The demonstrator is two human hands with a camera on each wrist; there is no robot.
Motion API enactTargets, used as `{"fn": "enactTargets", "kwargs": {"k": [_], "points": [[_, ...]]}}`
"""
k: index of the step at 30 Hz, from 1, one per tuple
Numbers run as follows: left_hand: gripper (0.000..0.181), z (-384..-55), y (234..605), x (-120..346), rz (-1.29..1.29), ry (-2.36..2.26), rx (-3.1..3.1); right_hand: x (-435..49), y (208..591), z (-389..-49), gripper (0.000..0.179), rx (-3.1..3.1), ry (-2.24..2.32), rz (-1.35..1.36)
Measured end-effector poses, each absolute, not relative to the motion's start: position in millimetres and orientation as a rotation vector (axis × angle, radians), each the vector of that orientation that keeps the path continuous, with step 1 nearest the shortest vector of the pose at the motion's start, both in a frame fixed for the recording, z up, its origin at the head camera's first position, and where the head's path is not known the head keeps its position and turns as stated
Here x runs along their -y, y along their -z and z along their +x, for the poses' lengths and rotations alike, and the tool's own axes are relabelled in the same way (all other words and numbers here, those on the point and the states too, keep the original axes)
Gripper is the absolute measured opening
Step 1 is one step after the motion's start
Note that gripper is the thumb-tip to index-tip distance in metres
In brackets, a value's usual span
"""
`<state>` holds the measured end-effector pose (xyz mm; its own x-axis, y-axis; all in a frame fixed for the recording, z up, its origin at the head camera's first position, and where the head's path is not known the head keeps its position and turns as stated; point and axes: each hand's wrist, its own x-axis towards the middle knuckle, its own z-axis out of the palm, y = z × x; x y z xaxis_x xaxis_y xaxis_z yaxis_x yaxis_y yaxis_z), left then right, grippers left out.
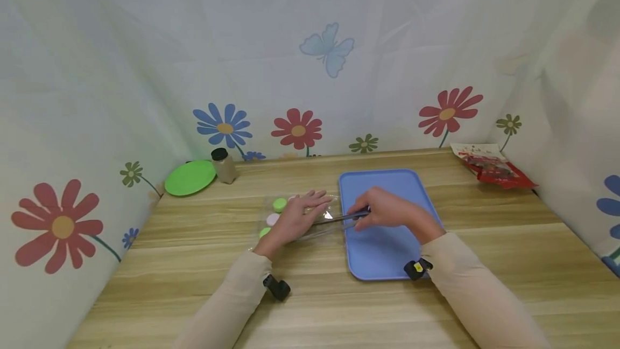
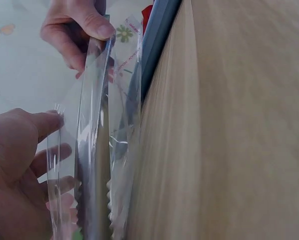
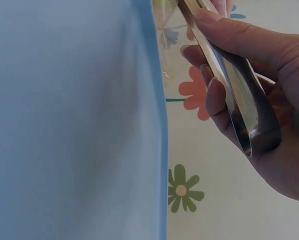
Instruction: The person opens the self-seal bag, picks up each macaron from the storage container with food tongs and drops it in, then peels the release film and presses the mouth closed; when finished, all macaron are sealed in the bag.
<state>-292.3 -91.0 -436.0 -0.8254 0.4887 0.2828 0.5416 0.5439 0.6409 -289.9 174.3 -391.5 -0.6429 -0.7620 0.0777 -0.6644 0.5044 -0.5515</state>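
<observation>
A pair of metal tongs (image 3: 239, 95) is gripped near its bent end by my right hand (image 1: 385, 209), above the left part of the blue tray (image 1: 387, 255). The serrated tips of the tongs reach left into a clear plastic bag (image 2: 122, 165). Between thumb and fingers, my left hand (image 1: 295, 220) holds the edge of this bag. Round green and pale pink pieces, which look like macarons, lie in the bag, among them a green one (image 1: 279, 204) and a pink one (image 1: 273, 220). My left hand hides part of them, and whether the tongs touch any piece cannot be seen.
At the back left stand a green plate (image 1: 190, 178) and a jar with a black lid (image 1: 224, 166). A red and white snack packet (image 1: 494, 166) lies at the back right. Flowered cloth (image 1: 261, 69) walls in the wooden table (image 1: 194, 263).
</observation>
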Motion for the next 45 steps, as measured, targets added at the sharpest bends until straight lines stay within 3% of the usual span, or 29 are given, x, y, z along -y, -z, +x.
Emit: {"fn": "enactTargets", "kwargs": {"k": [35,45], "points": [[0.035,-291.6,436.7,88.6,-0.894,1.141,2.695,-174.6,389.7,-286.7,0.032,-2.549,0.800,-1.223],[0.034,-292.7,438.4,91.3,-0.902,1.155,2.672,-219.0,374.7,-282.0,0.036,-2.671,0.713,-1.163]]}}
